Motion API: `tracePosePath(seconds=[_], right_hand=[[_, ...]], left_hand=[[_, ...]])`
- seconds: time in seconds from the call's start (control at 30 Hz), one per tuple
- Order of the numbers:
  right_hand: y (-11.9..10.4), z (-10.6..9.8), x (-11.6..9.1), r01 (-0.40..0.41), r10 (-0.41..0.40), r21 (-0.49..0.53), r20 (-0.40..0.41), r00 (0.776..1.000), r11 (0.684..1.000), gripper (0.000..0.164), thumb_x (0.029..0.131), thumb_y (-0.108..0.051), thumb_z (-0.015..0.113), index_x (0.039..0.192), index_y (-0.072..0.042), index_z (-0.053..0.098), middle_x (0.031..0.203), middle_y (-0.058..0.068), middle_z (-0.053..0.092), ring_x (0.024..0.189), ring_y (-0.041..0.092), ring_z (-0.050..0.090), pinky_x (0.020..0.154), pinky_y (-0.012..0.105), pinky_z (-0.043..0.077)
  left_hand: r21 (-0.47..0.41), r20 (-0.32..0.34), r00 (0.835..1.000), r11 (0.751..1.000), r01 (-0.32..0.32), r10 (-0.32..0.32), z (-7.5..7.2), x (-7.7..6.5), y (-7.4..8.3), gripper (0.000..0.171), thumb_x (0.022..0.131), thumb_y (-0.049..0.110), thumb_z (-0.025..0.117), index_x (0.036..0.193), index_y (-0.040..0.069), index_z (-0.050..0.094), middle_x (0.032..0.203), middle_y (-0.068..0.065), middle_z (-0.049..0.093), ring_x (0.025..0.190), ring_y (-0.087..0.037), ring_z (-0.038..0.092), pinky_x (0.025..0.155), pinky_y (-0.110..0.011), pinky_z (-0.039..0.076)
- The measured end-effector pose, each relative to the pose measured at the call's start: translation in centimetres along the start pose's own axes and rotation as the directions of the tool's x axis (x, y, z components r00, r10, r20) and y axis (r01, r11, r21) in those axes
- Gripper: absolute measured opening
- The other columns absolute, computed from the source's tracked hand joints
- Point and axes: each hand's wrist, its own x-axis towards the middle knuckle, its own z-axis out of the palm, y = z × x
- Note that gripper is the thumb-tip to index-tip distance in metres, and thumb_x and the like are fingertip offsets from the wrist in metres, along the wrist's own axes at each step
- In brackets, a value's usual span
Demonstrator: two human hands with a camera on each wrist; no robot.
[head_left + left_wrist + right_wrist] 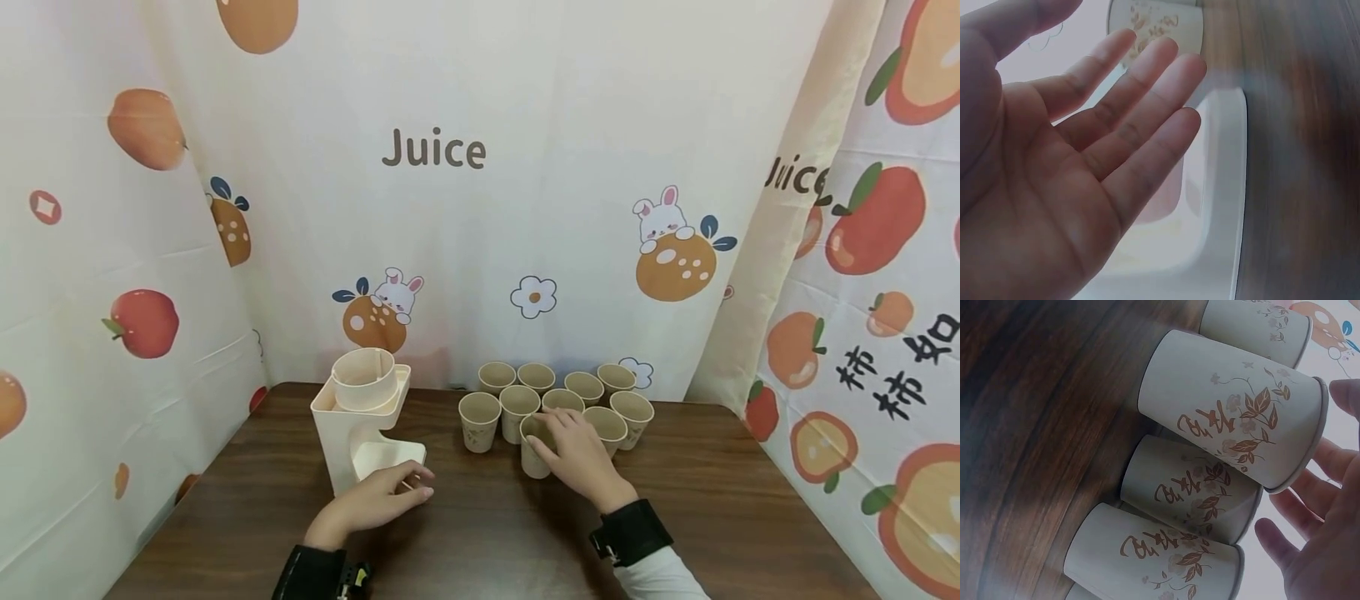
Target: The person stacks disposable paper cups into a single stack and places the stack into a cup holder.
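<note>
Paper cups with brown leaf prints stand grouped on the table. My right hand (573,450) is at the rim of the front paper cup (536,465), which stands upright. In the right wrist view, the thumb and fingers lie loosely about the rim of that cup (1229,409), not closed around it. On the left is a cream-coloured stand (337,437) with a round holder (364,379) on top and a flat white shelf (386,454) low down. My left hand (378,500) is just in front of the shelf, holding nothing; its fingers look relaxed in the left wrist view.
Several more paper cups (479,421) are packed close behind and beside the front one. Brown wooden table (465,542) lies between the stand and my right arm. A fruit-printed curtain (450,233) hangs at the back and both sides.
</note>
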Motion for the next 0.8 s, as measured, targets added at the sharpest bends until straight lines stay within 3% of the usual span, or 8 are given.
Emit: tracePosePath(seconds=[0.27, 0.8], right_hand=[[-0.1, 0.2, 0.2, 0.014, -0.014, -0.016, 0.008, 1.000, 1.000, 0.041, 0.090, -0.040, 0.059, 0.120, -0.013, 0.062, 0.125, 0.012, 0.059, 0.113, 0.030, 0.046, 0.086, 0.053, 0.043], [-0.4, -0.1, 0.3, 0.012, -0.012, -0.031, 0.019, 1.000, 0.999, 0.042, 0.088, -0.043, 0.060, 0.119, -0.015, 0.063, 0.120, 0.012, 0.062, 0.108, 0.028, 0.049, 0.087, 0.051, 0.043]], left_hand=[[0.012, 0.030, 1.000, 1.000, 0.008, -0.009, 1.0, 1.0, 0.2, 0.037, 0.095, 0.038, 0.050, 0.119, 0.010, 0.056, 0.103, 0.001, 0.063, 0.092, -0.013, 0.057, 0.077, -0.038, 0.049], [-0.044, 0.002, 1.000, 0.999, -0.014, 0.014, 2.8, 2.5, -0.1, 0.037, 0.096, 0.036, 0.051, 0.123, 0.011, 0.054, 0.104, 0.002, 0.063, 0.094, -0.011, 0.057, 0.077, -0.036, 0.050]])
